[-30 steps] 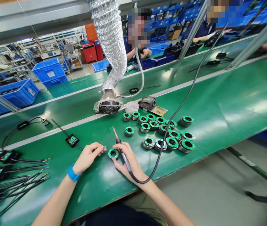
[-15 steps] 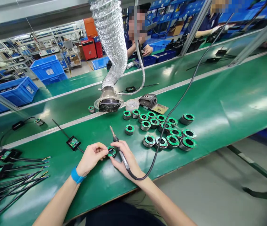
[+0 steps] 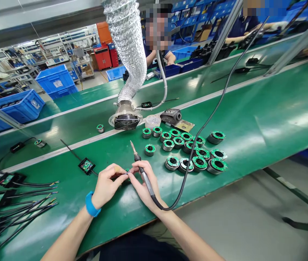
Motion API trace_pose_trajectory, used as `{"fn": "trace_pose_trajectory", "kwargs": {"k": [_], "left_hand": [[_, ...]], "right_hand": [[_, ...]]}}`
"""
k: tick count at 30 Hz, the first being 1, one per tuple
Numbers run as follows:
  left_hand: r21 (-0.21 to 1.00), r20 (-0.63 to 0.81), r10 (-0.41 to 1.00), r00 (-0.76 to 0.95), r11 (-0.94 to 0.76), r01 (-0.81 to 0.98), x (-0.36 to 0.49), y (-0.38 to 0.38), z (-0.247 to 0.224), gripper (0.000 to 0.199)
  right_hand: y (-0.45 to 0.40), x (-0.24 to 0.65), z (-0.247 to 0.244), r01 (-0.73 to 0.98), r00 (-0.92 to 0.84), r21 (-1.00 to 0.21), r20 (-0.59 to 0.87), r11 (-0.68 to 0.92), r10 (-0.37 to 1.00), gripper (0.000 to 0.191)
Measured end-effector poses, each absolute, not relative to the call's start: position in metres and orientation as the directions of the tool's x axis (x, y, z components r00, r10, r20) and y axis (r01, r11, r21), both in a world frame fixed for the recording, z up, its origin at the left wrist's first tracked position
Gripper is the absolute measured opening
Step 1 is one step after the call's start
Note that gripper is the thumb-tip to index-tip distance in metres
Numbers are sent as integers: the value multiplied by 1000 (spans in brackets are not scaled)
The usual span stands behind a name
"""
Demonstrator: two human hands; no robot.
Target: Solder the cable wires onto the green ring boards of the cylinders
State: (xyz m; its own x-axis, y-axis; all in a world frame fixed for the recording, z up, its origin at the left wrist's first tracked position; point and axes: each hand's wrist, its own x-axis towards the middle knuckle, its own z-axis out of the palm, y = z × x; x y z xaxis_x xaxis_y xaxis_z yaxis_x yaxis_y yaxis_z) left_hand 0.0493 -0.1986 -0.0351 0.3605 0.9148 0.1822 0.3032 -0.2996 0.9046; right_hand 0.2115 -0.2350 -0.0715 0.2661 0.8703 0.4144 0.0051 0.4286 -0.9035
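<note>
My right hand (image 3: pixel 145 185) is closed around a soldering iron (image 3: pixel 146 178), whose tip points up and away from me. The thumb and index finger of that hand also reach to the left fingertips. My left hand (image 3: pixel 107 185), with a blue wristband (image 3: pixel 92 204), pinches the end of a black cable (image 3: pixel 94 173). The cable runs from a small black box with an open circuit board (image 3: pixel 86 165). Beneath the meeting fingertips is a motor stator with a green ring board (image 3: pixel 127 171), mostly hidden by my fingers. The fine wire ends are too small to make out.
Several stators (image 3: pixel 172 162) stand to the right, with the iron's cord (image 3: pixel 188 163) looping over them. A fume duct (image 3: pixel 128 112) hangs ahead, near a soldering iron stand (image 3: pixel 171 116). Boxes with cables (image 3: pixel 9 179) lie left. Co-workers sit across the conveyor belt (image 3: pixel 69 134).
My right thumb and index finger have moved in to touch the left fingertips, covering most of the stator. Parts on the far belt have shifted left.
</note>
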Motion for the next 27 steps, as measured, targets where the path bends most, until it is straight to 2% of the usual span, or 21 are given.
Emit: {"fn": "trace_pose_trajectory", "kwargs": {"k": [3,5,12,18,23,27], "left_hand": [[877,245,911,332,-355,325,50,-200,-35,17],[896,220,921,322,-321,308,50,-201,-34,18],[987,-77,957,278,33,157,53,-202,-28,29],[984,-176,955,237,170,48,57,-203,-26,34],[989,-140,967,212,126,82,57,-202,-25,32],[974,-14,967,254,-45,224,55,-201,-24,24]], "right_hand": [[-235,210,-72,-13,277,-907,401,421,873,31],[-234,210,-72,-35,282,-911,385,411,879,31],[-236,202,-69,-119,326,-911,340,395,882,27],[-246,185,-65,-89,438,-911,327,402,837,20],[-250,188,-66,52,405,-895,424,442,810,21],[-256,207,-69,178,412,-883,468,435,781,20]]}}
